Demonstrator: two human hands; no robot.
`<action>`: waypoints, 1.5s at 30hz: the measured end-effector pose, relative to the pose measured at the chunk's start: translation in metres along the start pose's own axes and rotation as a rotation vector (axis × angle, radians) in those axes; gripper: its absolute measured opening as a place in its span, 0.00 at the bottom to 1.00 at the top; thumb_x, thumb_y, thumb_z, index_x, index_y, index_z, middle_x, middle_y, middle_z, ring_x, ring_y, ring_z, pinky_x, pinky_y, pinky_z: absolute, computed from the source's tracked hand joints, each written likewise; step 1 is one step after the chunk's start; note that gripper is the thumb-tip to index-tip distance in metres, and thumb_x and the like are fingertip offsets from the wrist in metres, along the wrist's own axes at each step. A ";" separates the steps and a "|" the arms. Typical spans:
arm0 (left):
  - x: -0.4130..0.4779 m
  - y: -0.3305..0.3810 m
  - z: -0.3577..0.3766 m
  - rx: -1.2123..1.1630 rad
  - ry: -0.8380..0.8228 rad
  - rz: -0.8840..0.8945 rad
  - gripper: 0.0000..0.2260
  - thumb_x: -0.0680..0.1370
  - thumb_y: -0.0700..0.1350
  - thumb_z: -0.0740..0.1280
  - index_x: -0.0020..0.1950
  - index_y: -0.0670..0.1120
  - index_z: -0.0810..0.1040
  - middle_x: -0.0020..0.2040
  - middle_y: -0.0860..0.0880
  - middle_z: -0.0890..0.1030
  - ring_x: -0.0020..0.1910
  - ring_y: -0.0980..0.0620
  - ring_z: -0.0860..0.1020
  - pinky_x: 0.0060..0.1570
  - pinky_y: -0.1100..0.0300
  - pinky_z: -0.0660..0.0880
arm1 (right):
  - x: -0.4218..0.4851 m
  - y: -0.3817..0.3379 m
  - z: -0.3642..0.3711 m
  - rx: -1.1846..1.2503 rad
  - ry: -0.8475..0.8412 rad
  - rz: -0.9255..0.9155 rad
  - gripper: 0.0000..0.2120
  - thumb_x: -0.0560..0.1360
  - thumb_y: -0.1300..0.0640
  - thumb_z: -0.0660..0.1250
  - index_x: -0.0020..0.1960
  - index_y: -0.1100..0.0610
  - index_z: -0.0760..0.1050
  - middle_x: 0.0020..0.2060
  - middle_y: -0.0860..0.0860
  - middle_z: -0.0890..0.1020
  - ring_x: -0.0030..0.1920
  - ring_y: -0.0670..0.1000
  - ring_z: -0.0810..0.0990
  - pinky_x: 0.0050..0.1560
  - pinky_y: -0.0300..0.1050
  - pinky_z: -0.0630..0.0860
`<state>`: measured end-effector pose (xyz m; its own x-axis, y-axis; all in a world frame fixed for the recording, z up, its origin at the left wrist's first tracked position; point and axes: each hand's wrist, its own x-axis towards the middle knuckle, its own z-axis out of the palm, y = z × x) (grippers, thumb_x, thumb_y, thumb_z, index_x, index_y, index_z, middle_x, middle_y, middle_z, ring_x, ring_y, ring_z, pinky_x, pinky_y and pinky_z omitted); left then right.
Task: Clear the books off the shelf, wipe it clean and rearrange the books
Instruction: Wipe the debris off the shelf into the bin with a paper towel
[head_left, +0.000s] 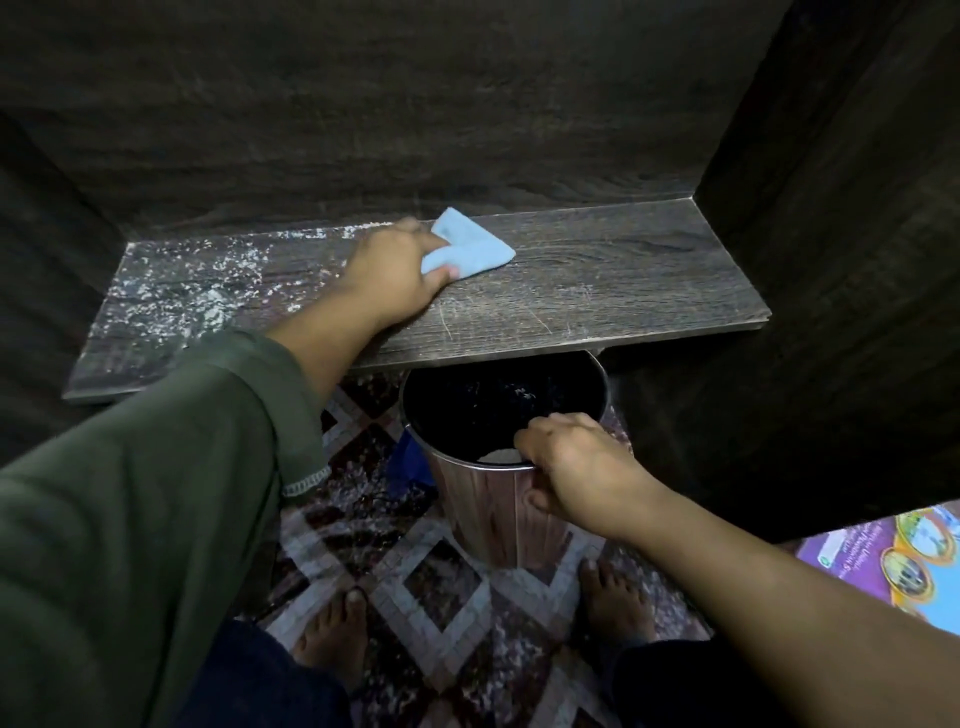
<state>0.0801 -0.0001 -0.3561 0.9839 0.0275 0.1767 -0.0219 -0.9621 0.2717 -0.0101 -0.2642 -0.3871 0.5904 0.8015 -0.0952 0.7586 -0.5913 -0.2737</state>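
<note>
Patterned floor (431, 587) underfoot, bare feet (332, 634) planted on it. One book (893, 566) lies flat at the far right edge, well apart from the work; no others in view.

Right hand (571, 462): fingers hooked over the near rim of the bin (498, 514), thumb on the outer wall. It holds the bin tilted, mouth partly tucked below the shelf's front edge.

Left hand (395, 270), green sleeve (182, 441) behind it, grasps a folded blue cloth (467, 244) and presses it to the shelf (623, 280) near the middle. No books on the board. Right half looks wiped, with faint scratches. Left half carries thick white grit (208, 280).

Risks, as judged:
- Grit sits left of the cloth; bin mouth sits right of centre. A stroke pulled straight forward off the left end would likely dump grit on the floor, not in the bin. Pale specks beside the bin may already be spill, or only floor pattern; cannot tell.
- Part of the bin mouth is under the board, so the catching gap is narrow. A fast sweep could throw grit past the near rim onto the feet.
- Bin is tilted and held by one hand at the rim. A slip could tip it.
- The small cloth may smear fine dust into the wood grain instead of lifting it.
</note>
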 end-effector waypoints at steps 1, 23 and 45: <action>-0.005 0.005 0.001 -0.022 0.000 -0.001 0.18 0.77 0.55 0.67 0.64 0.50 0.79 0.60 0.44 0.77 0.58 0.41 0.75 0.57 0.54 0.71 | 0.000 -0.001 0.000 0.006 0.001 0.000 0.13 0.67 0.60 0.72 0.50 0.58 0.74 0.47 0.54 0.76 0.52 0.56 0.73 0.50 0.43 0.60; -0.072 0.005 0.017 -0.060 0.174 -0.175 0.19 0.79 0.56 0.64 0.67 0.51 0.76 0.61 0.45 0.73 0.60 0.42 0.71 0.61 0.49 0.68 | 0.000 -0.012 0.015 -0.025 0.121 -0.107 0.23 0.47 0.57 0.79 0.37 0.53 0.72 0.32 0.49 0.74 0.33 0.54 0.76 0.38 0.42 0.74; -0.067 0.017 0.015 -0.078 -0.119 0.118 0.19 0.78 0.59 0.59 0.66 0.56 0.76 0.67 0.49 0.73 0.67 0.46 0.69 0.69 0.48 0.60 | -0.002 -0.005 0.015 -0.039 0.035 -0.055 0.19 0.58 0.57 0.78 0.45 0.55 0.75 0.41 0.52 0.77 0.45 0.57 0.77 0.50 0.48 0.69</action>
<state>0.0165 -0.0222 -0.3775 0.9877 -0.1208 0.0993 -0.1472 -0.9327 0.3293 -0.0193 -0.2612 -0.3996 0.5565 0.8295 -0.0471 0.7998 -0.5503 -0.2398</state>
